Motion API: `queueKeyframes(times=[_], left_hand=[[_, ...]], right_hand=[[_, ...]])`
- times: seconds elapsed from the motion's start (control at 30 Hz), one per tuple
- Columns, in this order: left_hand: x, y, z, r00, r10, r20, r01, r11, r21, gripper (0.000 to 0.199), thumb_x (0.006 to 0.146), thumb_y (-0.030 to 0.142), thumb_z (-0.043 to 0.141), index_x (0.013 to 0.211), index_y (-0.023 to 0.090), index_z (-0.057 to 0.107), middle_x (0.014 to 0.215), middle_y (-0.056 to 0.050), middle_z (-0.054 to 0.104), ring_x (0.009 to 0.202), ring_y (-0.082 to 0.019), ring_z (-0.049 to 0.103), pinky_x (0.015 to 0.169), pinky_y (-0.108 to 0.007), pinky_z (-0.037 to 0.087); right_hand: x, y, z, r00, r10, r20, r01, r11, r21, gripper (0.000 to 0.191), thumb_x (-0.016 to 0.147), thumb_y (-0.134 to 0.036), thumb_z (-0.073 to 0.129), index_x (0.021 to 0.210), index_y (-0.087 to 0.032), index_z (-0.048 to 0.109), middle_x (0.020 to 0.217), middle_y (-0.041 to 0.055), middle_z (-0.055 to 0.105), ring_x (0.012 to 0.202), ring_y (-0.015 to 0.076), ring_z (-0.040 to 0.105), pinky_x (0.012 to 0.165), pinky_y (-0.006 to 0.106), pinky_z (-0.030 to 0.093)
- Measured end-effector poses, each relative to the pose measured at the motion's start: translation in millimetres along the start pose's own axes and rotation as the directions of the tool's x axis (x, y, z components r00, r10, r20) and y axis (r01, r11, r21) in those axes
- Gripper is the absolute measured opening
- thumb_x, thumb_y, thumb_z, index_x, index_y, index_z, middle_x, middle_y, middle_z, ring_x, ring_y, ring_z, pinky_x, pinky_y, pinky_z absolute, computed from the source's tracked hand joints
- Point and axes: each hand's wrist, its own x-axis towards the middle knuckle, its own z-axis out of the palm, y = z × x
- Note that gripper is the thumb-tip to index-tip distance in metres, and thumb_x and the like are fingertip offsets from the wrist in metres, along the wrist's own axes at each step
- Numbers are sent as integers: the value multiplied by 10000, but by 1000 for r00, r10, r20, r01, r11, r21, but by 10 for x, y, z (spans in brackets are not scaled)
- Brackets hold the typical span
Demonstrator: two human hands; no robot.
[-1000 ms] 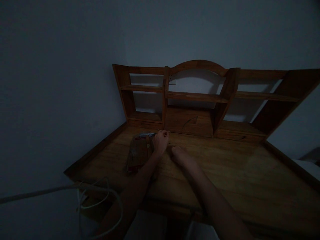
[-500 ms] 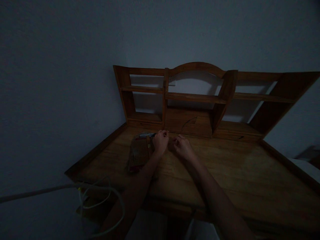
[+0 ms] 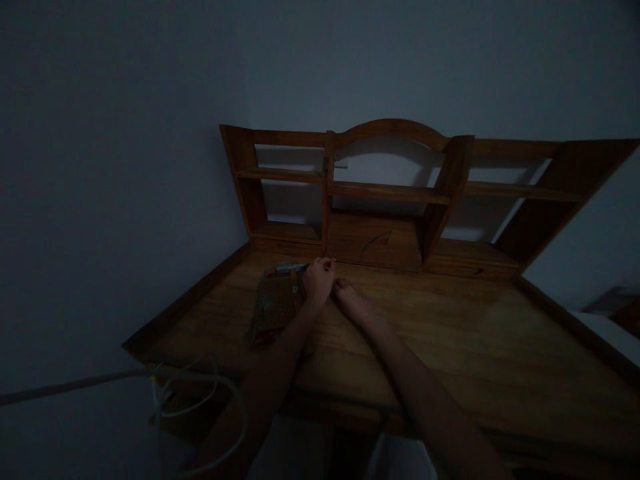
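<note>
Over the wooden desktop (image 3: 450, 333), my left hand (image 3: 319, 279) is closed, fingertips pinched near a tiny bright speck too small to name. My right hand (image 3: 351, 299) lies just to its right and slightly nearer me, its fingers curled together; whatever they hold, if anything, is hidden. The two hands almost touch. Left of my left hand lies a flat brownish bundle (image 3: 273, 310) with reddish edges, seemingly in clear wrapping. A silvery item (image 3: 290, 268) rests at its far edge, and a narrow wooden strip (image 3: 295, 285) runs along its right side. The scene is dim.
A wooden shelf unit (image 3: 385, 193) with an arched top stands along the back of the desk, against the wall. Raised wooden edges (image 3: 200, 297) border the desk's sides. A pale looped cable (image 3: 235, 383) hangs at the near left, in front of the desk.
My right hand has moved left and slightly toward me, closing the gap to my left hand. My left hand stays pinched beside the bundle. The view has shifted slightly.
</note>
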Motion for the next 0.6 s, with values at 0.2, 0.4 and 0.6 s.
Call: queueKeyframes(times=[0.2, 0.4, 0.6], left_hand=[[3, -35, 29, 1000, -8, -9, 7, 999, -36, 352, 917, 432, 420, 902, 223, 703, 926, -50, 700, 790, -161, 636, 651, -234, 406], [-4, 55, -16, 998, 51, -37, -54, 995, -79, 326, 917, 388, 437, 877, 206, 705, 892, -53, 685, 777, -153, 632, 664, -233, 421], [-173, 383, -593, 963, 246, -111, -264, 944, -198, 265, 909, 325, 461, 895, 192, 689, 912, -47, 677, 843, -151, 627, 784, -247, 465]], right_hand=[[71, 5, 156, 996, -31, -82, 34, 999, 39, 290, 874, -70, 423, 1099, -154, 586, 1091, 116, 589, 1001, 191, 534, 875, 288, 420], [10, -13, 85, 978, 34, -205, -22, 998, 60, 297, 851, -95, 445, 1125, -167, 533, 1112, 118, 543, 994, 209, 504, 849, 312, 427], [-60, -16, -28, 947, 125, -295, -111, 992, 66, 173, 867, -139, 431, 995, -182, 539, 1008, 97, 532, 927, 213, 493, 833, 329, 412]])
